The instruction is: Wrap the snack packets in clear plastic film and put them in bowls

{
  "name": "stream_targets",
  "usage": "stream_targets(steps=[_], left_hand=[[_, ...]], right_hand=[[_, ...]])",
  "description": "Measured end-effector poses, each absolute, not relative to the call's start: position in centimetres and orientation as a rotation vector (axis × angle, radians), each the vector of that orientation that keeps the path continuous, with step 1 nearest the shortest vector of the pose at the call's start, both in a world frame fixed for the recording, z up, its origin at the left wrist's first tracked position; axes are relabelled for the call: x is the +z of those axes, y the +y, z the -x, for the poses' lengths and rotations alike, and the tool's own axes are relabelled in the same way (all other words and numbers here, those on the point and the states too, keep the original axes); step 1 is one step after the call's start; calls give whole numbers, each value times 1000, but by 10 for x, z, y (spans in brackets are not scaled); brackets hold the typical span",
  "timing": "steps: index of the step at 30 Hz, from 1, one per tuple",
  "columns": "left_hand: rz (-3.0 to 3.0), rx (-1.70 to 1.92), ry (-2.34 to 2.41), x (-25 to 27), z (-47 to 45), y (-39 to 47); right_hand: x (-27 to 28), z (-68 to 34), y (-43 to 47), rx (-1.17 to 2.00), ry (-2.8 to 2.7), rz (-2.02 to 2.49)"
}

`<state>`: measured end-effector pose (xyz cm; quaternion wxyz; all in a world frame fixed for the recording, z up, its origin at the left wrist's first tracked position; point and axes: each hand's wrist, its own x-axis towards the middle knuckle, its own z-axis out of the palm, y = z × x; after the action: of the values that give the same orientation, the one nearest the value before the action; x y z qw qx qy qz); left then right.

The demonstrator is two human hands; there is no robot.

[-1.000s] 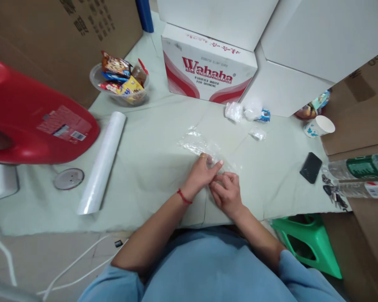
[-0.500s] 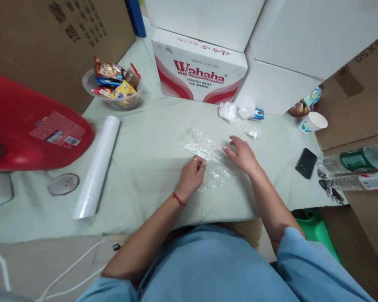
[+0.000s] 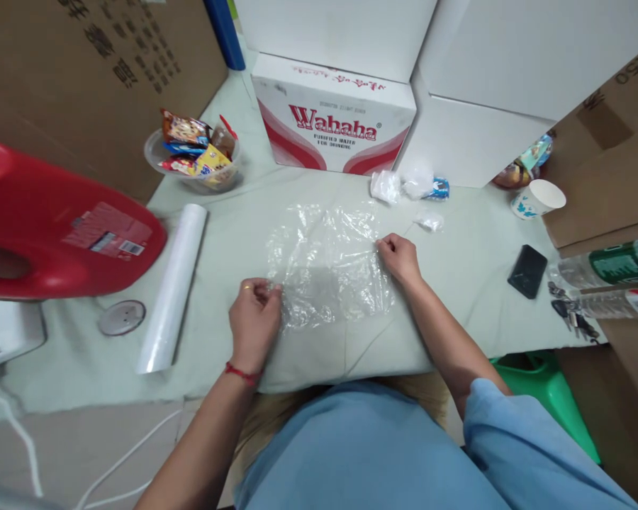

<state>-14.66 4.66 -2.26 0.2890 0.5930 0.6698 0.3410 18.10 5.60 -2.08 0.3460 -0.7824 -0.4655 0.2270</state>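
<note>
A crinkled, clear plastic bag or sheet (image 3: 329, 273) lies spread out on the cloth-covered table in front of me. My left hand (image 3: 255, 315) pinches its left edge between thumb and fingers; a ring and a red cord bracelet are on this side. At the opposite edge, my right hand (image 3: 400, 256) has its fingers closed on the plastic near the upper right. The cloth shows through the film, and shiny creases run all over it.
Left of the plastic lie a white roll (image 3: 173, 290), a round lid (image 3: 122, 317) and a red jug (image 3: 69, 219). Behind stand a snack bowl (image 3: 228, 177) and a Wahaha box (image 3: 332, 131). Crumpled white bundles (image 3: 385, 187), a paper cup (image 3: 536, 199) and a phone (image 3: 527, 271) are rightward.
The bunched plastic has been spread out wider and flatter. My left hand has moved left with its edge, and my right hand has gone from open to closed on the right edge.
</note>
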Motion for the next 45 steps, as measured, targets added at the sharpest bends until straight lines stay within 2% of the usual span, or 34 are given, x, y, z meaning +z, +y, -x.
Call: stream_targets(steps=[4,8,11,13,17,20,25,29,32,36,45], left_hand=[[-2054,1095,1857,-14,139,42],[-2610,751,1338,-5,116,51],[-2606,438,1252,-17,110,61],[-2565,357,1295,-30,112,64],[-2517,409,1290,-43,118,62],[-2377,577,1385,-38,112,70],[-2113,1060,1701,-17,101,126],[-1891,1216,1933,5,114,197],[-1918,1186,1960,14,131,249],[-1930,839,2016,13,148,285],[-2106,956,1793,-6,123,228]], right_hand=[[-18,-181,53,559,-1198,2033],[-18,-183,50,529,-1223,2022],[-22,-198,46,472,-1233,2071],[-23,-214,43,417,-1226,2155],[-11,-226,31,172,-1335,2222],[5,-196,17,22,-1612,1937],[-5,-118,-6,338,-2196,1269],[-33,-99,-10,517,-2306,1097],[-41,-103,-9,581,-2240,1085],[-41,-107,-7,618,-2220,1075],[-42,-106,-7,626,-2263,1076]])
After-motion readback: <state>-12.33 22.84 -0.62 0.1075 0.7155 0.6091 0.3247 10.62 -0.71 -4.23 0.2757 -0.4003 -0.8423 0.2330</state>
